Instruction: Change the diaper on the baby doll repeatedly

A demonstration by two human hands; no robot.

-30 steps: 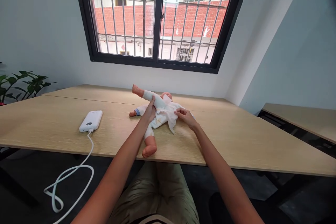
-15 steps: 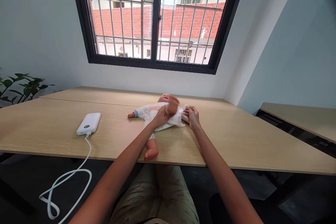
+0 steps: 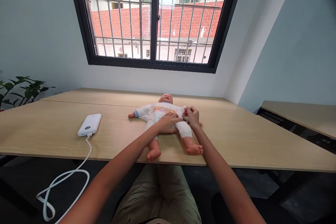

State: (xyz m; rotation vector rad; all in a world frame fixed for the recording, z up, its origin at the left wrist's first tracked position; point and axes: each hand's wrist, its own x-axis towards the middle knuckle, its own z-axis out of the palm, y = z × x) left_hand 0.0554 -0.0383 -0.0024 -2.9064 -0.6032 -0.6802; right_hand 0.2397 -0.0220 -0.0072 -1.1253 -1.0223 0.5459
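Note:
A baby doll (image 3: pixel 168 109) in a white outfit with blue cuffs lies on its back, head away from me and bare feet toward me. A white diaper (image 3: pixel 158 115) appears to be around its hips, mostly covered by my hands. My left hand (image 3: pixel 168 122) lies across the diaper's front between the doll's legs, fingers stretched out. At the doll's hip on the right, my right hand (image 3: pixel 191 114) pinches a thin white edge that looks like the diaper's side. The fingertips partly hide that edge.
The doll is on a light wooden table (image 3: pixel 236 136), feet close to its front edge. To the left lies a white power bank (image 3: pixel 89 125), its white cable (image 3: pixel 85 164) hanging over the edge. A plant (image 3: pixel 26 89) stands far left; a barred window (image 3: pixel 154 17) is ahead.
My left hand has lowered from holding the doll's raised leg to lying on the diaper's front. That leg now rests down toward me. My right hand stays pinching at the doll's side.

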